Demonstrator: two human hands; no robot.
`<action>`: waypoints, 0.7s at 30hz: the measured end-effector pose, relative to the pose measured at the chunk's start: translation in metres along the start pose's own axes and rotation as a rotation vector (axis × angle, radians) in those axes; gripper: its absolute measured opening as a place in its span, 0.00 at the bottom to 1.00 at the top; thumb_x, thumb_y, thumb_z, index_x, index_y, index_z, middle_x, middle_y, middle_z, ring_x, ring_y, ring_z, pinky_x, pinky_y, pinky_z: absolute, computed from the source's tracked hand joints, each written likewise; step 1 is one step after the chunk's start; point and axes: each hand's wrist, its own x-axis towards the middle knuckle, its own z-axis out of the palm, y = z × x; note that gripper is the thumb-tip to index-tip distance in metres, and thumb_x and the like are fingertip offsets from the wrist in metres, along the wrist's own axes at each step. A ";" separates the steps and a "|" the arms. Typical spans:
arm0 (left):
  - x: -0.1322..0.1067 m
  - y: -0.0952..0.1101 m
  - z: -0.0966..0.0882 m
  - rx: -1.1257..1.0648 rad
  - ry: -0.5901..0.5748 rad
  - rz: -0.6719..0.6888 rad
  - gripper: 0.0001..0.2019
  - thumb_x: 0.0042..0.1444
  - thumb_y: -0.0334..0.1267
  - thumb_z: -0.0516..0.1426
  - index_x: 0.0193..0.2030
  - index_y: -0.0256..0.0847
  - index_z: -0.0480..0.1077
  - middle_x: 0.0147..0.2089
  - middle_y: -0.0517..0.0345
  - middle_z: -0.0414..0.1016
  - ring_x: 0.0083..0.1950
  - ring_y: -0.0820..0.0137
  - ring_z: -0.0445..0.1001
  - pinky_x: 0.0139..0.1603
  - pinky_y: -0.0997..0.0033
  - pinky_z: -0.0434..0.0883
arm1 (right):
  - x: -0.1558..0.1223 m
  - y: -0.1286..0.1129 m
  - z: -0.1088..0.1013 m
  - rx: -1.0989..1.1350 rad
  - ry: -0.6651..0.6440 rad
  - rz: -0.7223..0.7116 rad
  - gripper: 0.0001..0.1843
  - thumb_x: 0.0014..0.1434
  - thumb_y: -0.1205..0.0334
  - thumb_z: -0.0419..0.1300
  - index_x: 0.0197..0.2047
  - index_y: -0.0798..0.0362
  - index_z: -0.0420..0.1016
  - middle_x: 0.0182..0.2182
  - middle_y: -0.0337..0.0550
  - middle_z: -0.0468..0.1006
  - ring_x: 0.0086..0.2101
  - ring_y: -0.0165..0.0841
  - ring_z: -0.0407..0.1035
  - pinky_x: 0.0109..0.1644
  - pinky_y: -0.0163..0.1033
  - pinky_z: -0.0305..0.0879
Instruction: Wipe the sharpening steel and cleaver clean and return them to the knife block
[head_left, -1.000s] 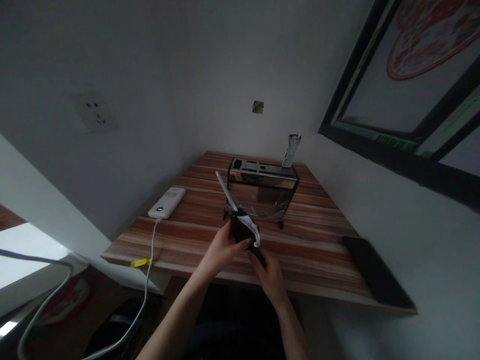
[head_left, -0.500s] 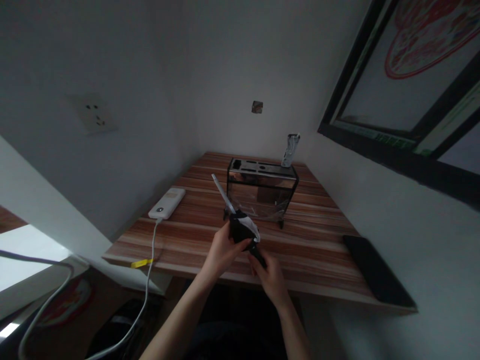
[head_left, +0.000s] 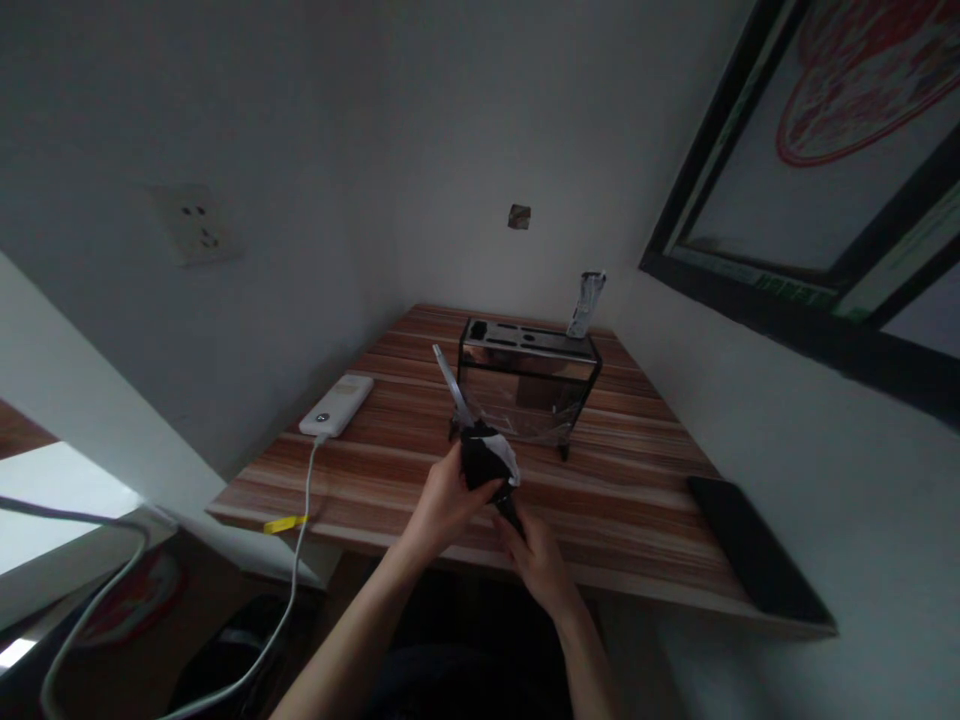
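Near the front edge of the table, my left hand is closed around a bunched black-and-white cloth. A long, narrow, pale blade sticks out beyond the cloth, pointing up and left. My right hand grips a dark handle below the cloth, in line with the blade; together they look like a knife. The cloth hides the middle of it. Just behind the hands stands a slotted knife holder with a clear front. A silvery, wrapped-looking piece rises from its right end.
On the left of the wood-grain table lies a white power bank with a white cable running over the edge. A yellow strip is beside the cable. A black flat slab rests at the right edge, against the wall.
The view has shifted slightly. The blade's tip sits a little further right and stands somewhat steeper. Both hands keep their hold.
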 end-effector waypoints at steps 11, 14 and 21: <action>-0.006 -0.011 0.004 0.065 -0.018 0.051 0.21 0.44 0.36 0.62 0.47 0.39 0.67 0.41 0.53 0.77 0.42 0.63 0.74 0.43 0.67 0.69 | -0.001 -0.001 0.003 -0.102 0.044 -0.037 0.16 0.60 0.51 0.53 0.41 0.54 0.74 0.32 0.46 0.78 0.36 0.40 0.72 0.39 0.37 0.62; -0.007 -0.013 0.006 0.059 -0.009 0.053 0.21 0.44 0.36 0.61 0.47 0.39 0.68 0.40 0.54 0.77 0.42 0.63 0.74 0.43 0.68 0.69 | -0.001 0.000 0.003 -0.122 0.059 -0.042 0.16 0.61 0.51 0.53 0.42 0.54 0.73 0.33 0.46 0.78 0.36 0.40 0.72 0.38 0.37 0.62; -0.007 -0.012 0.007 0.068 0.032 0.018 0.19 0.43 0.35 0.62 0.45 0.39 0.69 0.39 0.54 0.77 0.41 0.63 0.75 0.41 0.69 0.69 | 0.002 0.001 0.006 -0.159 0.074 -0.015 0.18 0.61 0.50 0.52 0.42 0.55 0.73 0.32 0.48 0.79 0.34 0.40 0.73 0.36 0.37 0.62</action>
